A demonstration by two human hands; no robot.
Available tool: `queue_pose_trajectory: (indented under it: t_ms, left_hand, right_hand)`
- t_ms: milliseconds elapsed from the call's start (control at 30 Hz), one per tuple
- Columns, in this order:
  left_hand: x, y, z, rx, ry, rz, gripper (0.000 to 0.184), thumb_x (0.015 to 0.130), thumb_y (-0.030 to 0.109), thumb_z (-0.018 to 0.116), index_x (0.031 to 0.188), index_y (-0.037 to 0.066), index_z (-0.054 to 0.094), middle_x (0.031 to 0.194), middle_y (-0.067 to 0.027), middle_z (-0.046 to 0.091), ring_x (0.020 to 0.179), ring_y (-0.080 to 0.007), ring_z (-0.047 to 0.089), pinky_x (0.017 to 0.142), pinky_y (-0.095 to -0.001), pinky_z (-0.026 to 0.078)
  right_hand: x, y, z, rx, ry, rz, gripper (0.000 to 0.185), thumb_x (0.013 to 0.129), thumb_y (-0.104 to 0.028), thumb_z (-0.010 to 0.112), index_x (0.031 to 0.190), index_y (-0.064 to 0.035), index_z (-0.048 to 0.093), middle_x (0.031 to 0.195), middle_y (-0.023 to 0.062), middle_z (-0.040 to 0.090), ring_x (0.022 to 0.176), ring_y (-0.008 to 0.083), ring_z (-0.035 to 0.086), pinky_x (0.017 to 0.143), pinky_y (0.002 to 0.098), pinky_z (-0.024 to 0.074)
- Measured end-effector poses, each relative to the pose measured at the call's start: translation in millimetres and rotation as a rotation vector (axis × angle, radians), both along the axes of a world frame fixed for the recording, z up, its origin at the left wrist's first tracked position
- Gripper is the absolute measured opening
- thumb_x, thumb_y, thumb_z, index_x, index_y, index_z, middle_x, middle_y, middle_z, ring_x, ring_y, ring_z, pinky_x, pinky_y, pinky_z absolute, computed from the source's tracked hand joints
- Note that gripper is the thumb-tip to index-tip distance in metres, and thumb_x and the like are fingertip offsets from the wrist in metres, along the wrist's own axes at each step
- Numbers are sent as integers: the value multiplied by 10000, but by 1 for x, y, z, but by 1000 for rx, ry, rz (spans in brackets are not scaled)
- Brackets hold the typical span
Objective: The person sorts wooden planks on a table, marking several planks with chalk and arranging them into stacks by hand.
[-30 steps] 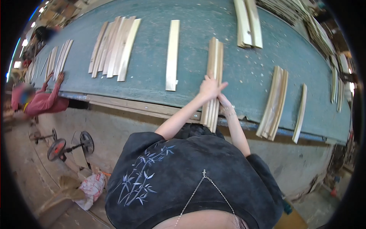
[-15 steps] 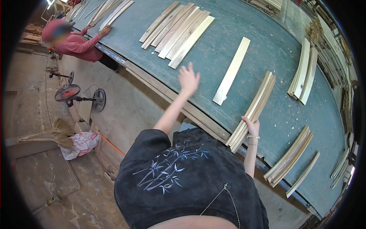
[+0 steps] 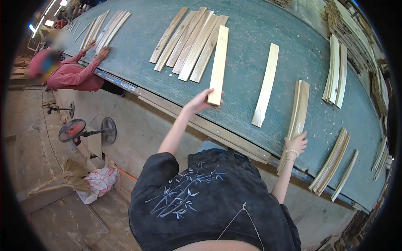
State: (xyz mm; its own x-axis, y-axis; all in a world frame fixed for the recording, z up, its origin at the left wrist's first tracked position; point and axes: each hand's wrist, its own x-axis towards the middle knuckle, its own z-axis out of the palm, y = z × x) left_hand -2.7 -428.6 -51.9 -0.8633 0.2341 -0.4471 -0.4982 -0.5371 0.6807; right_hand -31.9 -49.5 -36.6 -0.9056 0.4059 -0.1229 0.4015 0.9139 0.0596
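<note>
My left hand (image 3: 203, 100) grips the near end of a pale wooden strip (image 3: 218, 62), thumb on top and fingers at its far side. The strip lies at a slant beside a row of several wooden strips (image 3: 190, 46). My right hand (image 3: 296, 144), with bracelets at the wrist, is wrapped over a small stack of wooden strips (image 3: 299, 104) near the table's front edge. Part of that stack is hidden under the hand. Between my two hands lies a single pale strip (image 3: 266, 83) with a rough near end.
The green table (image 3: 247, 33) carries more strip stacks at the right (image 3: 328, 161) and far right (image 3: 335, 71). A person in a pink top (image 3: 77, 77) handles strips at the table's left. Fans (image 3: 86, 131), a broom (image 3: 75, 175) and a white sack (image 3: 100, 184) stand on the floor at left.
My left hand was spread and holding nothing; now it holds the pale strip from the row's right end, with that strip's angle changed. My right hand has shifted its hold on the stack.
</note>
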Motion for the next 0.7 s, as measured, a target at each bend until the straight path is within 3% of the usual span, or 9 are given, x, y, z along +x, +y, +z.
queue_pose_trajectory:
  t_ms: [67,100,133,167,233,267,333,633,700]
  left_hand:
    - [10,9,15,86,-60,27,478,849,437,410,1052,9,473,776,-77,550,664,-166,556,572,-271,469]
    - [13,11,17,164,-119,60,493,840,459,421,1047,14,474,743,-59,531,656,-146,546,550,-240,465]
    - [17,10,8,170,-126,51,493,840,459,421,1047,14,474,743,-59,531,656,-146,546,550,-240,465]
    - [22,8,-9,374,-148,94,512,834,479,408,1043,16,471,722,-47,511,637,-128,525,536,-223,457]
    - [28,11,-5,680,-146,167,489,848,460,382,1059,22,438,643,-6,436,572,-80,444,496,-177,427]
    - [29,10,0,685,-158,159,489,848,460,382,1059,22,438,643,-6,436,572,-80,444,496,-177,427]
    - [32,8,5,1116,-93,170,439,868,417,364,1091,42,408,622,7,406,539,-72,399,476,-173,411]
    - [51,-1,20,1027,-140,221,399,866,410,372,1082,78,415,603,18,382,529,-61,377,457,-159,364]
    - [51,3,26,697,-189,224,391,868,421,367,1060,86,428,584,25,373,504,-62,365,448,-166,357]
  right_hand:
    - [0,-17,7,136,364,88,808,602,-231,698,1269,-110,258,1034,182,416,943,331,448,794,403,396]
    - [0,-27,9,144,357,80,808,602,-231,698,1269,-110,258,1034,182,416,943,331,448,794,403,396]
    - [-1,-39,11,5,485,214,687,616,-203,682,1208,-104,348,992,163,433,901,305,463,765,387,402]
    - [-2,-51,12,-135,609,349,569,630,-175,667,1146,-98,438,950,144,451,858,279,478,737,371,408]
    - [-5,-76,1,-642,360,357,381,657,-93,624,1026,-83,528,866,107,471,764,221,490,684,334,418]
    - [-6,-83,-13,-710,320,366,340,669,-37,591,1000,-85,535,783,72,467,694,180,486,636,290,423]
    - [-10,-87,-46,-794,258,302,337,674,-17,577,999,-97,537,750,61,446,659,173,472,616,276,422]
    - [17,-74,-93,-651,333,317,417,728,0,512,1103,-178,555,757,69,411,673,194,433,669,290,399]
    - [19,-74,-97,-652,346,325,388,727,0,514,1072,-166,573,769,70,411,689,200,433,678,292,395]
